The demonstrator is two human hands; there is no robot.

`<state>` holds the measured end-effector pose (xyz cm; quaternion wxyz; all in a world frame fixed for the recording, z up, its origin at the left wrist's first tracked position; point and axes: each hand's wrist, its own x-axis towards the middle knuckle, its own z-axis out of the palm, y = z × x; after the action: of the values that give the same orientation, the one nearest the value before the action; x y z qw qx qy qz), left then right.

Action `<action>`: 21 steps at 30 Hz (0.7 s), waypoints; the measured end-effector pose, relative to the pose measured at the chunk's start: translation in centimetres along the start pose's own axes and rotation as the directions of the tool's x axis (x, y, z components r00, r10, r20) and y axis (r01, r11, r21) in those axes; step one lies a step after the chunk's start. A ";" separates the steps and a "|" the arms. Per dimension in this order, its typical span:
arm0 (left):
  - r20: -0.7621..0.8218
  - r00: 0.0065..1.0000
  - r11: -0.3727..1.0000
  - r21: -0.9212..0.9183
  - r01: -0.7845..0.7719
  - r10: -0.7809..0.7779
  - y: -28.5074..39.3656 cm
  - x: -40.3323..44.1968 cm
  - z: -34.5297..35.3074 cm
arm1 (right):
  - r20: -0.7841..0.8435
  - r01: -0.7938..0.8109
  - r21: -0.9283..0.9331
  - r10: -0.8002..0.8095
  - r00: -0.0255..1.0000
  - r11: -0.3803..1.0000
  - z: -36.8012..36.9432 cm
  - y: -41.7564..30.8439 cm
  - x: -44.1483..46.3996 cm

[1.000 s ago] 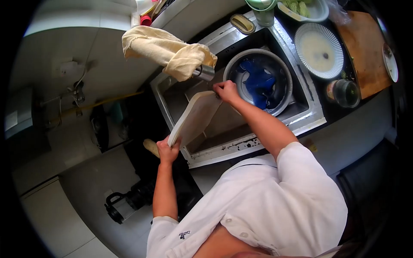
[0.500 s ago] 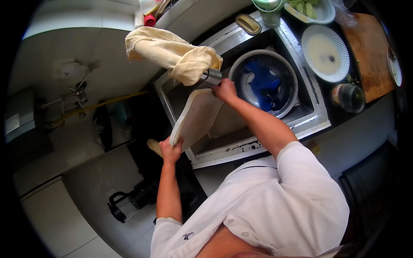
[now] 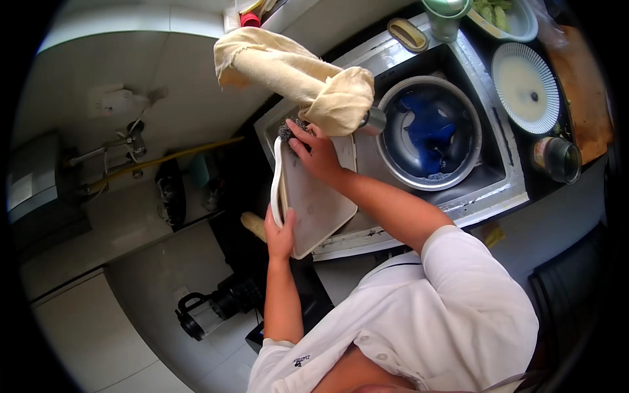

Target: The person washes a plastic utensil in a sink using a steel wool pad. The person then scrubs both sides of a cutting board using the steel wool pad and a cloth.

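Note:
My left hand (image 3: 280, 234) grips the near left edge of a white rectangular tray (image 3: 319, 196), which is tilted over the left part of the sink. At the tray's far edge, my right hand (image 3: 318, 154) is closed on a grey steel wool scrubber (image 3: 288, 130), partly hidden by the fingers. A cream cloth (image 3: 295, 72) is draped over the faucet (image 3: 373, 121) just above that hand. Right of the tray, a metal basin (image 3: 475, 124) stands in the sink (image 3: 419, 229) with a blue cloth (image 3: 429, 134) in it.
A brush (image 3: 407, 35) and a green cup (image 3: 447, 23) stand behind the sink. To the right are a fluted white plate (image 3: 501, 72), a glass jar (image 3: 560, 160), a wooden board (image 3: 583, 78) and a bowl of greens (image 3: 524, 26). A blender jug (image 3: 196, 316) is at lower left.
My right hand has moved left from the faucet to the tray's far edge, where the scrubber now shows. The tray's broad face has turned more towards me. The whole view has shifted slightly.

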<state>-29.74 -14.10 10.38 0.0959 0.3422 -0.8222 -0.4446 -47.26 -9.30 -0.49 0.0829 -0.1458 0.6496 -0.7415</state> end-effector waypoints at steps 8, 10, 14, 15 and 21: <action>-0.156 0.986 0.997 0.038 0.065 -0.058 -1.4 -0.6 -0.4 | 0.000 -0.196 -0.090 0.196 0.981 0.977 3.9 6.3 -4.3; -0.187 0.972 0.988 -0.095 0.126 -0.142 -2.9 -0.6 -1.2 | 0.063 -0.418 -0.234 0.443 0.894 0.878 4.8 12.8 -5.5; -0.280 0.910 0.940 -0.241 0.240 -0.304 -6.3 -1.6 -2.8 | 0.310 -0.351 -0.039 0.345 0.886 0.936 8.2 9.9 -5.7; -0.311 0.888 0.927 -0.272 0.258 -0.338 -7.5 -2.2 -2.6 | 0.392 -0.192 -0.034 0.190 0.900 0.981 9.0 5.7 -5.8; -0.339 0.872 0.907 -0.352 0.232 -0.354 -13.2 -4.2 -0.7 | 0.572 0.415 -0.269 -0.203 0.795 0.869 12.1 3.7 -6.3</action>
<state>-19.97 -16.76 0.86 0.2412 0.5281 -0.6461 -0.4955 -37.62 -19.21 -3.42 0.1025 -0.4623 0.6994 -0.5354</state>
